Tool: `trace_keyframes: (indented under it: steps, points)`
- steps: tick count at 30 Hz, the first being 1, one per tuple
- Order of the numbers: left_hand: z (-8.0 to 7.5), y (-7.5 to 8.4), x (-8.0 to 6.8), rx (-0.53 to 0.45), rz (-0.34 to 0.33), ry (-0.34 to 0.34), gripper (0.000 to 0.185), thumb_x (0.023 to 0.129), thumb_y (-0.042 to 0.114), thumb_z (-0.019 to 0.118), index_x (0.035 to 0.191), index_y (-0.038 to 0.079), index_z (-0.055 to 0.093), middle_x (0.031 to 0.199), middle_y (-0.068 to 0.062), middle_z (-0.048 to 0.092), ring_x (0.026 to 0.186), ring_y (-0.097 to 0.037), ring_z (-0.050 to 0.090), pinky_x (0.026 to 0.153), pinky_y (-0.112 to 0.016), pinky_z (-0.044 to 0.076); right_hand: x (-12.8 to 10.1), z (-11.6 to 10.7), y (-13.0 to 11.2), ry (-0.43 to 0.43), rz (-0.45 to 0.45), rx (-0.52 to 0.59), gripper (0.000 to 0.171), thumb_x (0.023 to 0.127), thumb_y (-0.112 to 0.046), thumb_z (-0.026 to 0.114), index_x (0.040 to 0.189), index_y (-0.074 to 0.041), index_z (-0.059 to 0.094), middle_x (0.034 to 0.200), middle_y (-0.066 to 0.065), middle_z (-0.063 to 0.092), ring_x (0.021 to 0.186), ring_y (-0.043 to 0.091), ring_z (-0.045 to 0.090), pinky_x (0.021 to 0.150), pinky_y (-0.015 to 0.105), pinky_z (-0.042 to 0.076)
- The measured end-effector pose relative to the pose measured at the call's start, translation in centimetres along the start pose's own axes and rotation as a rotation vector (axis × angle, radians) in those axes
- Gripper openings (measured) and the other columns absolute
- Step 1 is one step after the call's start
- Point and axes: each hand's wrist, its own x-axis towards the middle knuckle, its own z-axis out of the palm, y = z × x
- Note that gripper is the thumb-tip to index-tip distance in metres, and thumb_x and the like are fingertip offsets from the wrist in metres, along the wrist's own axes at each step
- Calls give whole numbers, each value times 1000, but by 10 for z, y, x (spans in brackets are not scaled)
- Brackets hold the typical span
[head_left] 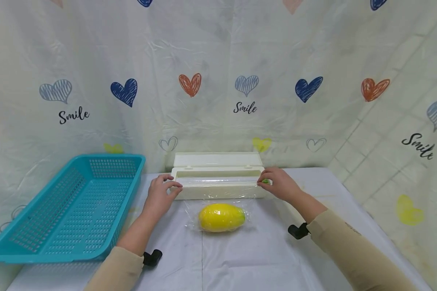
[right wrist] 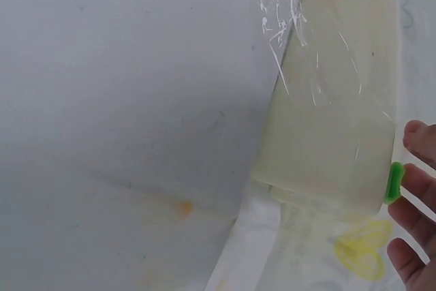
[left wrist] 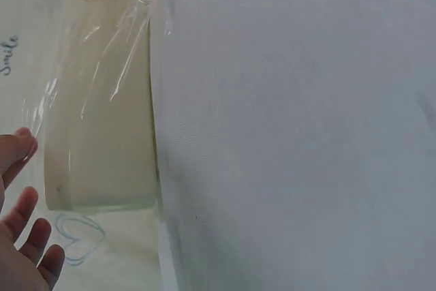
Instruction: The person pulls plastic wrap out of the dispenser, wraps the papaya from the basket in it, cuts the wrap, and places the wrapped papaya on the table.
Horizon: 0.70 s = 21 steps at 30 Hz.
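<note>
At the far left, a teal perforated plastic basket (head_left: 69,202) is seen tilted. The left hand (head_left: 160,196) is rested, fingers relaxed, on the cream plastic cling-film dispenser box (head_left: 218,184); its green slide cutter (right wrist: 393,182) is pinched by the right hand (head_left: 278,184). Film is already drawn over the yellow oval fruit (head_left: 221,217); cutting apparently remains.

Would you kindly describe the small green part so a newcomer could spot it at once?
Start at the long cream film dispenser box at the back of the white table. At its right end, by the right hand, sits a small green slider, the only green piece on it.
</note>
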Motion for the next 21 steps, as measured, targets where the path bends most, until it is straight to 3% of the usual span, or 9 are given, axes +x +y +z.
trace_keyframes:
  steps: [6, 13, 21]
  points:
    - [-3, 6, -7, -38, -20, -38, 14, 94, 25, 69, 104, 16, 75, 117, -7, 59, 116, -31, 50, 97, -47, 46, -6, -1, 0, 44, -9, 27, 3, 86, -14, 78, 89, -15, 76, 93, -4, 65, 92, 24, 59, 85, 46, 50]
    - [-3, 10, -14, -125, -144, -121, 18, 97, 29, 65, 112, 19, 70, 108, -1, 64, 96, -23, 55, 77, -35, 52, -17, -5, -4, 44, 35, 96, 6, 90, -18, 74, 91, -13, 75, 99, -2, 65, 102, 26, 58, 91, 47, 48]
    - [-9, 11, -24, -169, -163, -160, 18, 98, 29, 64, 113, 20, 69, 106, 2, 65, 99, -22, 56, 82, -37, 52, -30, -15, -13, 2, 91, 165, 9, 94, -24, 70, 93, -15, 73, 108, -1, 65, 106, 25, 58, 84, 49, 51]
